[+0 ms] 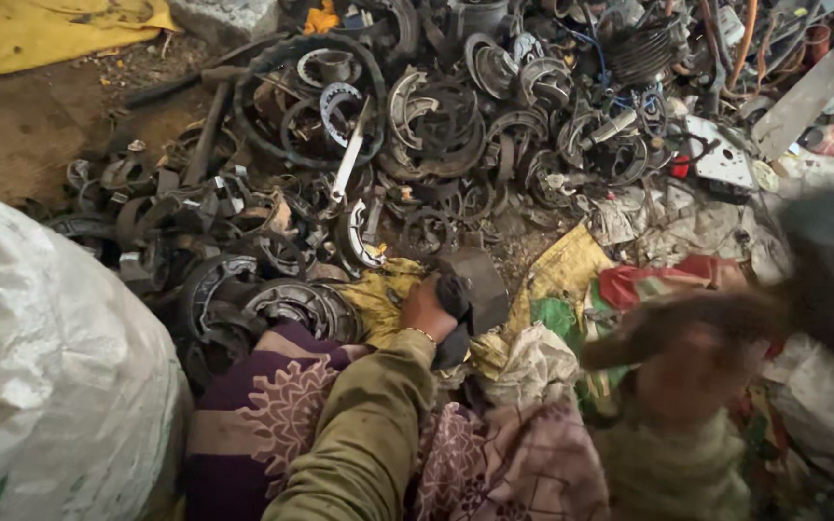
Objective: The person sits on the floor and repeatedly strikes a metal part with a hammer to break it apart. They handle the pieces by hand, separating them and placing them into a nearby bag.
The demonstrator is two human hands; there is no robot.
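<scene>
Left hand (427,311), fingers wrapped around a dark curved metal brake-shoe piece (475,289) at frame centre; right hand (697,371) lower right, motion-blurred, fingers unreadable; sorting step looks mid-pick, needing a clear drop spot.

Your right hand (687,371) is a moving blur, so you cannot tell its grip or whether it holds anything. Your left hand's fingers (433,301) are partly hidden behind the dark curved metal piece (475,285). The white sack (45,367) runs off the left edge, and the scrap pile (456,125) is cut by the top edge.
</scene>
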